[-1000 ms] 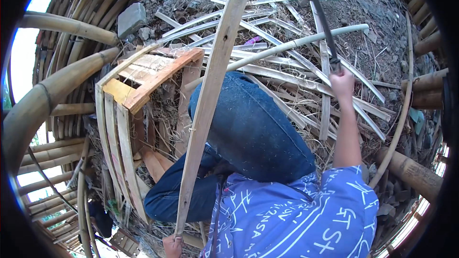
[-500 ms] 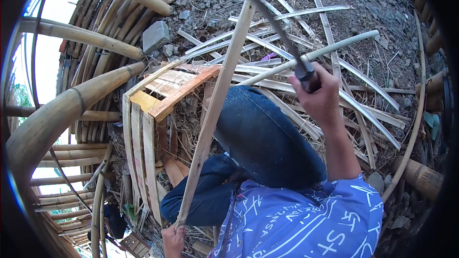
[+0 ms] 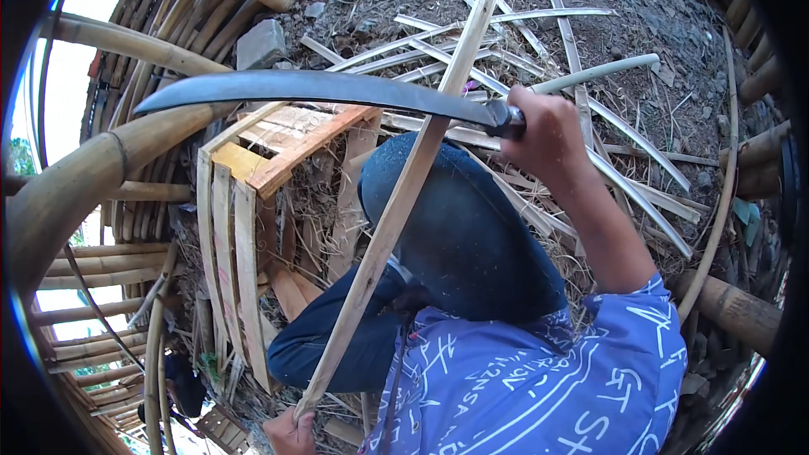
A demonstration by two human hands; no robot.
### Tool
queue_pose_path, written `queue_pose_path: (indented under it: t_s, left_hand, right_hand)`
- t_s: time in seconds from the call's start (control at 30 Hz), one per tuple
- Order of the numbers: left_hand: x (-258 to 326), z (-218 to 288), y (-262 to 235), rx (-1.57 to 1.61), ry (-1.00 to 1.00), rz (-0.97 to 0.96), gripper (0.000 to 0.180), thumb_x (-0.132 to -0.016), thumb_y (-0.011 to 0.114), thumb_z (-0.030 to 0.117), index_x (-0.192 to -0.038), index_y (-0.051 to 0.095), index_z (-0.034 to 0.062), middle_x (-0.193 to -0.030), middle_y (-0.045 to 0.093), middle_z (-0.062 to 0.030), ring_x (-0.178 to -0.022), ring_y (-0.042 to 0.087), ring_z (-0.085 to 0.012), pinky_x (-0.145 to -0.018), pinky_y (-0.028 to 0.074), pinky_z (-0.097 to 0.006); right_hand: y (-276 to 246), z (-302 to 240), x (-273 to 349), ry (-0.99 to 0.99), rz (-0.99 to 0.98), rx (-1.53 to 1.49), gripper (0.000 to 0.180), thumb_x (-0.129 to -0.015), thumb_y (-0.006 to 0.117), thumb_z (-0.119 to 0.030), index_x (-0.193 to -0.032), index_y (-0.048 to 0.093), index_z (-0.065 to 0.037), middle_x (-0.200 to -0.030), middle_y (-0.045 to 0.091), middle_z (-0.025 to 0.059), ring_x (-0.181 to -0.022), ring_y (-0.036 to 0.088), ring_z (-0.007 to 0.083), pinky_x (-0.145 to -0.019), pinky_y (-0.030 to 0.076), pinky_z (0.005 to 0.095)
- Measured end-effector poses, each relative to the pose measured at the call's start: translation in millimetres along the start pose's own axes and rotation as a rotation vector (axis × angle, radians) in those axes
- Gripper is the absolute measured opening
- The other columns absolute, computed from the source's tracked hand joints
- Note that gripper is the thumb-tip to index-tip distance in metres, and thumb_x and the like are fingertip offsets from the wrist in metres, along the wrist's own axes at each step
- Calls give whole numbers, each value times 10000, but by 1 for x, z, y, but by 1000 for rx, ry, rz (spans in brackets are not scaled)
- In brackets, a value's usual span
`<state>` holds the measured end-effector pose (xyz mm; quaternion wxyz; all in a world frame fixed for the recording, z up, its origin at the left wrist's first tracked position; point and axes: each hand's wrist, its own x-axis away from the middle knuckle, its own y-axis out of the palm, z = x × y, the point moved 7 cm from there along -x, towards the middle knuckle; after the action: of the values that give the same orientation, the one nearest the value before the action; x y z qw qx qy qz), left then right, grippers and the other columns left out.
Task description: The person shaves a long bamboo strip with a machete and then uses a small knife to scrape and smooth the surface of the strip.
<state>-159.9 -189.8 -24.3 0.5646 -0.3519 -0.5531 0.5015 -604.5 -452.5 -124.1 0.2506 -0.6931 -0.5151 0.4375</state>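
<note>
My right hand point(image 3: 548, 136) is wrapped round the handle of a machete point(image 3: 320, 88). Its long, slightly curved blade points left and crosses in front of a wooden strip point(image 3: 383, 261); I cannot tell whether blade and wood touch. Down at the lower edge, my left hand point(image 3: 291, 434) grips the near end of that strip. The pale strip slants up and away past my bent knee, its far end raised over the ground. Just left of my knee stands a slatted wooden crate point(image 3: 291, 147) with an orange-brown top edge.
Split bamboo strips point(image 3: 624, 181) lie crisscrossed beyond my knee, along with a pale green bamboo pole point(image 3: 598, 74). Thick bamboo poles point(image 3: 93, 177) form a frame on the left. A grey block point(image 3: 261, 45) sits behind the crate. Another bamboo pole point(image 3: 733, 312) lies at the right.
The machete has swung from pointing up and away to lying level, blade to the left across the strip. The strip's far end has shifted a little to the right.
</note>
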Motion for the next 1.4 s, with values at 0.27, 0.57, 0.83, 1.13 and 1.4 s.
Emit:
queue_pose_path:
  t_s: [0.27,0.57,0.83,1.13,1.4]
  left_hand:
    - [20,-30,24,203,-137,-80,301,-876,618,267,-808,651,-24,-548,519,-125,-463,480,-198,-470,373,-338]
    - [44,-70,49,458,-351,-227,333,-882,620,281,-733,628,-18,-523,505,-74,-453,464,-148,-454,351,-298]
    - [32,-71,70,636,-439,-320,375,-886,623,292,-667,608,-12,-500,492,-28,-443,450,-103,-439,332,-262]
    - [20,-80,91,763,-445,-386,417,-869,656,324,-622,598,-8,-502,493,10,-448,450,-66,-433,336,-228]
    - [14,-37,60,546,-345,-283,369,-854,658,297,-656,618,-11,-515,526,-35,-458,500,-115,-454,386,-261]
  right_hand:
    - [2,28,-26,-33,18,111,154,-714,677,-147,-716,550,-59,-619,622,151,-633,662,334,-598,535,451]
    - [-24,217,-39,531,-16,529,224,-777,590,-195,-933,652,-47,-857,673,217,-885,652,378,-797,505,478]
    - [26,161,51,649,169,-128,119,-724,619,-121,-691,576,-16,-585,556,102,-527,518,224,-542,398,353]
    - [-4,34,36,436,255,-644,72,-724,610,-6,-757,550,-28,-544,475,22,-494,459,90,-473,349,259]
    - [-14,-2,11,-88,68,-49,145,-697,651,-92,-779,537,-56,-589,568,135,-551,601,340,-513,468,430]
